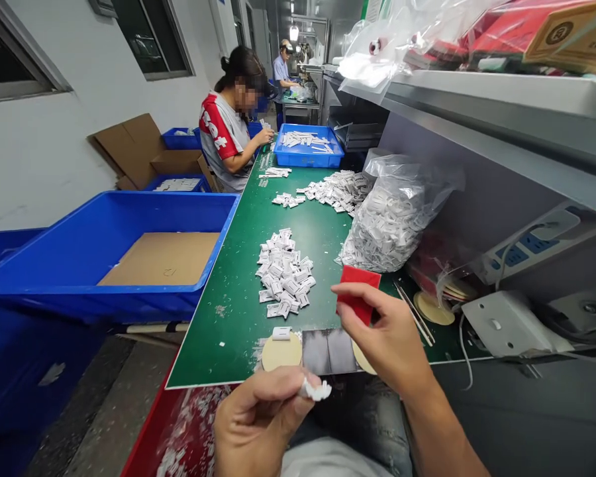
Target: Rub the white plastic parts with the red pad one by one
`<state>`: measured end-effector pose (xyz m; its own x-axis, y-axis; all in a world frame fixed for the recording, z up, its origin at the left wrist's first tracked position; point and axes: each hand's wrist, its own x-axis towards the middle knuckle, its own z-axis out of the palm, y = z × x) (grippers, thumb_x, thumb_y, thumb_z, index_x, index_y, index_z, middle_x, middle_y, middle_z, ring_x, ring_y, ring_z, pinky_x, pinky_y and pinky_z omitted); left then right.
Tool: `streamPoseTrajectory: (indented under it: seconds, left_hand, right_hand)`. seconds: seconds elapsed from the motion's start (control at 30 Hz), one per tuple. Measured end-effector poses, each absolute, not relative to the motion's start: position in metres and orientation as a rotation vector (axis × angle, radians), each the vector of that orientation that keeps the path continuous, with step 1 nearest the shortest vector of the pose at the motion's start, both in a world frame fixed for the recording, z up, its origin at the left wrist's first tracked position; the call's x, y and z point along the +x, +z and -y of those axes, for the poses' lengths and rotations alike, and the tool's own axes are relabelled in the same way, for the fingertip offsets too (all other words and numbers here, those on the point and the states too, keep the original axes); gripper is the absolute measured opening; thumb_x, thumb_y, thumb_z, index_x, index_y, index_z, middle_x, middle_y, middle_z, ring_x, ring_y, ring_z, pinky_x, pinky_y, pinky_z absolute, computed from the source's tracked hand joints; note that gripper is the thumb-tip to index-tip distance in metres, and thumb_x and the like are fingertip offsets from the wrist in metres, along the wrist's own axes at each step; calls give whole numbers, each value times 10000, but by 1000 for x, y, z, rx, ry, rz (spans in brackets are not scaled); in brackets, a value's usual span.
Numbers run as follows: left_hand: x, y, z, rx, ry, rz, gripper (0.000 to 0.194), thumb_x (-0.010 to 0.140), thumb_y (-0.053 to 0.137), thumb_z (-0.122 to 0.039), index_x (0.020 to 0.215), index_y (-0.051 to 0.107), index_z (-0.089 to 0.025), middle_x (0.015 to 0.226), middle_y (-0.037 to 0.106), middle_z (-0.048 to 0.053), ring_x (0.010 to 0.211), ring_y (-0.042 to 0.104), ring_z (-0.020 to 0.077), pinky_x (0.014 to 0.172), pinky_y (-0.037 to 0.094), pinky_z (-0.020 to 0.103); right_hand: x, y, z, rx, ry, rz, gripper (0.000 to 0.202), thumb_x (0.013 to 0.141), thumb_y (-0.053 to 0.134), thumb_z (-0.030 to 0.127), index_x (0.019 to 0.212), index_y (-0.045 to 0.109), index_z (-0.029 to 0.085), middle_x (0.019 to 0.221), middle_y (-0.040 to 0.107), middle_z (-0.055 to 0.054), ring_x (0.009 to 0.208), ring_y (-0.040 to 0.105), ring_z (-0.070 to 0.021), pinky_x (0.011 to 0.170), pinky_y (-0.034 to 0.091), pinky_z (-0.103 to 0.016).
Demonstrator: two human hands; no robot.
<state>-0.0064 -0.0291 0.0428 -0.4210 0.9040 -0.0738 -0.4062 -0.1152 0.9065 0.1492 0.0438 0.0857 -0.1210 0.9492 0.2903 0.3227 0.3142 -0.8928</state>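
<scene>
My left hand (265, 421) is closed at the lower middle, pinching a small white plastic part (316, 389) between thumb and fingertips. Its far end looks ragged, and the fingers hide the rest. My right hand (385, 331) hovers at the front right with thumb and index finger curved and apart, nothing visible between them. Behind those fingertips is a red card (361, 275), partly covered by the hand; whether they touch it I cannot tell. On a round cream-coloured pad (281, 354) rests a single white part (281, 333). Dark grey pads (330, 351) lie beside it.
White parts form a pile (285, 275) on the green table (228, 291), with a bulging plastic bag (390, 218) of them behind. Thin sticks (414, 311) lie at right. A blue bin (104, 288) adjoins the left edge. Farther back, a person (233, 126) sits near a blue tray (308, 159).
</scene>
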Motion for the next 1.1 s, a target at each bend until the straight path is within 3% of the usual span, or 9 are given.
streamPoseTrajectory:
  seconds: [0.13,0.23,0.4,0.53,0.63,0.73,0.83,0.97,1.1]
  left_hand:
    - [-14,34,28,723,1687,-1217,174,609,979,-291,685,824,-270,702,821,26,649,796,189,671,635,197]
    - [-18,28,28,782,1692,-1256,152,641,962,-252,711,829,-277,729,829,17,678,800,178,721,633,194]
    - [-18,32,32,767,1573,-1177,150,630,968,-264,687,829,-269,730,829,39,674,802,201,684,641,214]
    - [-15,40,35,694,1602,-1173,170,604,981,-265,653,819,-270,692,815,35,640,787,201,672,647,240]
    - [-11,45,36,698,1604,-1120,177,597,988,-301,634,816,-278,658,800,26,628,773,180,656,632,221]
    - [-8,48,36,643,1654,-1135,197,577,997,-290,631,808,-279,622,778,4,610,757,176,647,628,236]
    - [-8,48,35,590,1639,-1207,235,545,1009,-319,630,799,-255,662,798,14,618,765,187,640,629,240]
    - [-9,43,34,608,1656,-1188,232,554,1006,-304,639,795,-257,653,793,7,618,764,180,664,629,239]
    - [-9,41,36,615,1679,-1202,228,569,1000,-326,647,796,-260,651,789,-10,594,743,141,641,604,186]
  right_hand:
    - [151,89,-41,-893,1117,1775,252,801,784,95,964,839,278,843,843,20,707,755,-167,672,571,-228]
    - [149,92,-42,-1057,1007,1628,297,836,726,45,982,825,285,882,835,36,746,739,-132,693,545,-190]
    - [143,97,-45,-840,1275,1685,187,826,791,127,954,836,256,841,836,25,692,741,-149,645,570,-209]
    - [141,97,-48,-990,1147,1576,193,841,759,127,962,840,253,878,838,7,763,757,-171,698,588,-232]
    - [142,95,-49,-847,1359,1725,157,795,826,166,914,859,263,793,833,14,692,754,-182,648,594,-242]
    - [143,93,-48,-1066,1120,1510,236,851,719,100,998,838,241,968,841,-11,860,760,-186,775,589,-249]
    - [144,94,-45,-813,1441,1618,216,806,804,147,985,852,257,826,837,23,697,747,-161,647,582,-218]
    - [143,97,-44,-994,1273,1439,229,842,747,96,955,846,267,895,846,33,792,770,-147,714,585,-193]
    - [138,96,-51,-929,1348,1686,222,828,776,115,972,856,263,888,856,23,795,784,-178,715,598,-224]
